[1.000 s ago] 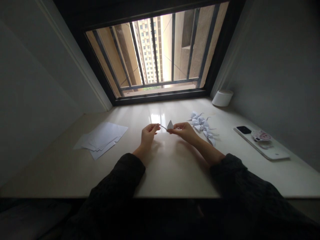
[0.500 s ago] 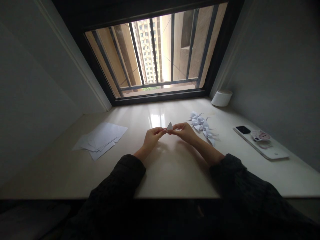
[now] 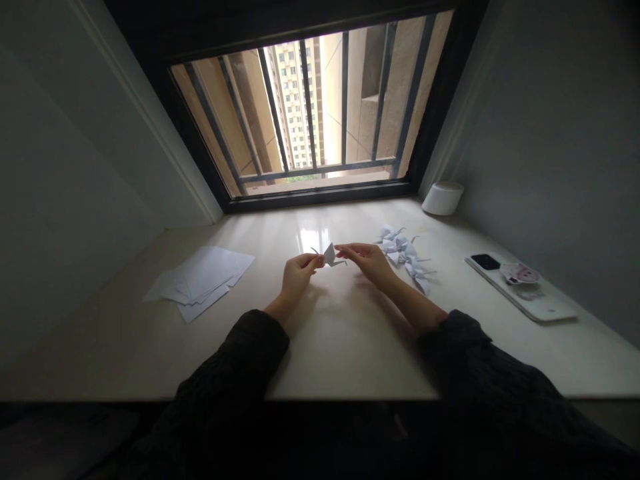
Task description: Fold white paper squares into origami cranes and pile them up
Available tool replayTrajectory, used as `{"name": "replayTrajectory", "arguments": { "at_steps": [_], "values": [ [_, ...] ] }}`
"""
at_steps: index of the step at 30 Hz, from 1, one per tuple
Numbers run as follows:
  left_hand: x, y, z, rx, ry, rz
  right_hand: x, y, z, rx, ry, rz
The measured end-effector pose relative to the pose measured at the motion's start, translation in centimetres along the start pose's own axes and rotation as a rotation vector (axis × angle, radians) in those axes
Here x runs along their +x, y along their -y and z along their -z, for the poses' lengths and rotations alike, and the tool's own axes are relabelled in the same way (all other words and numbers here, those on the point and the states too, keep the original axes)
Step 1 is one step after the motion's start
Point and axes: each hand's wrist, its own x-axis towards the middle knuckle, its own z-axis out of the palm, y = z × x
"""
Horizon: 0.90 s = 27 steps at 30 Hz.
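Observation:
Pinched between the thumb and fingers of my left hand (image 3: 299,275) is a small white folded-paper crane (image 3: 329,254), held up over the table. One pointed wing stands upright, and thin points stick out to either side. My right hand (image 3: 369,261) is just right of the crane, its thumb and index finger slightly apart by the wing's edge; whether the fingertips touch the paper I cannot tell. Beyond my right wrist lies a cluster of several finished paper cranes (image 3: 399,251). A loose stack of white paper sheets (image 3: 210,277) lies to the left.
A white phone (image 3: 543,303) with a sticker-like grip (image 3: 520,273) lies on the right of the pale tabletop (image 3: 350,353). A white cylindrical object (image 3: 443,199) stands in the back right corner. Behind the table is a barred window (image 3: 320,193) with a dark frame.
The crane has turned and shifted slightly left in my left hand, and its thin points now show. My right fingers have loosened from it and risen to the wing's edge.

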Motion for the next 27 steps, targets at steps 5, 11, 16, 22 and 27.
{"name": "replayTrajectory", "arguments": {
  "at_steps": [5, 11, 16, 22, 27],
  "values": [
    [0.09, 0.3, 0.13, 0.107, 0.017, -0.045, -0.15, 0.47, 0.15, -0.013, 0.009, 0.014],
    [0.12, 0.28, 0.27, 0.161, 0.012, -0.059, -0.35, 0.88, 0.22, -0.075, 0.011, 0.034],
    [0.11, 0.18, 0.31, 0.242, 0.059, -0.114, -0.4, 0.71, 0.2, -0.218, 0.034, 0.1],
    [0.0, 0.19, 0.29, 0.299, -0.019, -0.165, -0.41, 0.18, 0.05, -0.376, -0.007, 0.136],
    [-0.81, -0.28, -0.33, 0.309, -0.06, -0.098, -0.88, 0.39, -0.39, -0.485, -0.231, 0.225]
  ]
}}
